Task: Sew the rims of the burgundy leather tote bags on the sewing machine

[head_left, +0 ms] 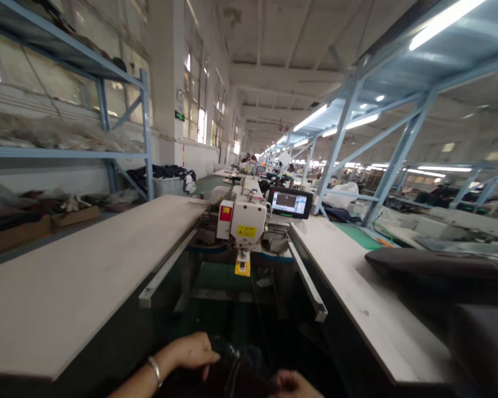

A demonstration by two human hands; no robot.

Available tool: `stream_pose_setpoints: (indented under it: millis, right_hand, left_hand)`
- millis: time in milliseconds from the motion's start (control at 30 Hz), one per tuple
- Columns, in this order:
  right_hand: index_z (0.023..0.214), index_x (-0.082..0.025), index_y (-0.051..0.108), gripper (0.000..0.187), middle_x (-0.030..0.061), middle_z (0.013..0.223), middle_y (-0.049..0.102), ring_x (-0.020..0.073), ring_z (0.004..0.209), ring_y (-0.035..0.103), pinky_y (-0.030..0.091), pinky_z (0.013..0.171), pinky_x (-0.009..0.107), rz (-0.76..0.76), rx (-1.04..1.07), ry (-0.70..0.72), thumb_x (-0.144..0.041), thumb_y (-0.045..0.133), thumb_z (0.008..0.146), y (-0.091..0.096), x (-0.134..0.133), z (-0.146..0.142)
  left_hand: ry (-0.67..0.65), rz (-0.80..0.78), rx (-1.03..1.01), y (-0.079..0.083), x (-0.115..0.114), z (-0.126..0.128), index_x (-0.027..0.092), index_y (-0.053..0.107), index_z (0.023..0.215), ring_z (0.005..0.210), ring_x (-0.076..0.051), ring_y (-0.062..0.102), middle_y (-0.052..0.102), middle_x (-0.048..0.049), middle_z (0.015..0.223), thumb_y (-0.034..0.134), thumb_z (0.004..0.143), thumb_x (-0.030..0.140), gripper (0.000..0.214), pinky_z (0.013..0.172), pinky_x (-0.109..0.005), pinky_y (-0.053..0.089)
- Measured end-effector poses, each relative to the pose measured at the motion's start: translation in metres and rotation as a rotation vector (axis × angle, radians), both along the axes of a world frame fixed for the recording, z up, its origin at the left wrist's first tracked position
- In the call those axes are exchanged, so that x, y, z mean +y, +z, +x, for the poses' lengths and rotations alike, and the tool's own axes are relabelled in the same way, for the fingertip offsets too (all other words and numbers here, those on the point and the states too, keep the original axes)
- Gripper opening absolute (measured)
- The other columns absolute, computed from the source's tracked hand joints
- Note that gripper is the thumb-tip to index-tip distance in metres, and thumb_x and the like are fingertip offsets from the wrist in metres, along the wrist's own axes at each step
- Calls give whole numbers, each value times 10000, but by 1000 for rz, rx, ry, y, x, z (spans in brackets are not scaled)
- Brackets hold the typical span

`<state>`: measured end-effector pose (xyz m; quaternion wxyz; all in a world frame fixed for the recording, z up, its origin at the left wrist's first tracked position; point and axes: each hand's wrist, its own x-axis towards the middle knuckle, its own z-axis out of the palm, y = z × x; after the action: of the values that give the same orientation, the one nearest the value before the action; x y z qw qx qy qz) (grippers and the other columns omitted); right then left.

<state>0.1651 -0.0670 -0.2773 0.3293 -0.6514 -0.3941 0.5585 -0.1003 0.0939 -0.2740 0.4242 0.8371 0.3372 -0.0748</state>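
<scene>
My single view looks from head height, forward and down — left hand [194, 350] and right hand [295, 383] close below, sewing machine [251, 214] farther ahead, centred.

The cloth [249, 378] in my fingers [209, 357] is near-black, my bracelet [155, 371] silver; the left worktop [87, 271] is beige, the machine [253, 214] white, its label [246, 231] yellow.

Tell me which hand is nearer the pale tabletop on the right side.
Right. The right hand is left of the pale tabletop, not touching it; the left hand is farther left, also apart.
</scene>
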Motion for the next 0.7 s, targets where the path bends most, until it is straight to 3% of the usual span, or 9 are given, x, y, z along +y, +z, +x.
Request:
stream_pose_setpoints:
  millis: [100, 200, 333, 400, 467, 533, 600, 633, 700]
  right_hand:
    - [713, -205, 484, 590, -59, 642, 586, 94, 567, 527, 420, 556, 227, -45, 242, 19, -520, 910, 452, 1, -6, -8]
    - [708, -195, 498, 590, -50, 616, 581, 90, 527, 499, 392, 520, 231, -6, 167, 138, -572, 902, 503, 14, 18, 0]
    - [675, -183, 524, 562, -64, 555, 559, 68, 474, 455, 316, 465, 212, 24, 124, 147, -543, 926, 517, 34, 73, 24]
    - [643, -181, 516, 557, -67, 528, 537, 62, 456, 440, 304, 455, 212, 65, 93, 155, -538, 925, 523, 47, 95, 33]
    - [630, -180, 506, 556, -70, 520, 522, 58, 448, 427, 305, 454, 211, 102, 73, 176, -541, 918, 535, 60, 109, 34]
    - [637, -181, 499, 548, -72, 528, 519, 55, 449, 425, 305, 456, 208, 128, 61, 211, -531, 912, 553, 73, 116, 26]
    - [652, -185, 484, 535, -70, 549, 528, 56, 462, 435, 308, 461, 203, 149, 55, 273, -504, 906, 579, 84, 116, 10]
    - [663, -186, 480, 526, -68, 561, 535, 58, 470, 441, 311, 463, 201, 155, 50, 318, -491, 903, 591, 88, 115, 1]
    - [691, -185, 494, 505, -63, 586, 544, 62, 489, 446, 318, 468, 199, 167, 24, 414, -481, 894, 608, 95, 110, -15]
  left_hand:
    - [58, -41, 67, 1, -9, -34, 210, 480, 457, 460, -129, 347, 424, -19, 449, 379, 634, 852, 673, 530, -298, 306]
    - [96, -143, 108, 12, -6, -59, 197, 524, 514, 502, -130, 347, 448, -14, 493, 438, 584, 915, 727, 552, -294, 298]
    - [62, -252, 184, 48, -8, -83, 175, 586, 623, 539, -143, 412, 504, -15, 567, 535, 644, 892, 719, 530, -271, 300]
    - [-46, -184, 191, 70, -20, -90, 171, 622, 672, 564, -145, 448, 556, -22, 615, 571, 725, 788, 622, 534, -259, 316]
    - [-179, -76, 184, 85, -30, -91, 175, 664, 719, 591, -148, 480, 607, -29, 668, 602, 782, 666, 499, 547, -252, 333]
    - [-226, -162, 235, 92, -28, -84, 174, 690, 793, 633, -176, 556, 662, -55, 735, 626, 780, 643, 474, 565, -257, 387]
    - [-127, -270, 225, 91, -10, -68, 154, 680, 935, 696, -226, 630, 698, -95, 812, 650, 737, 695, 576, 596, -286, 455]
    - [-41, -225, 150, 89, 3, -57, 142, 657, 1031, 768, -252, 658, 711, -119, 892, 663, 714, 712, 652, 643, -308, 488]
    - [120, 79, -111, 78, 33, -33, 133, 581, 1218, 1002, -282, 646, 677, -160, 1150, 691, 684, 707, 792, 815, -333, 499]
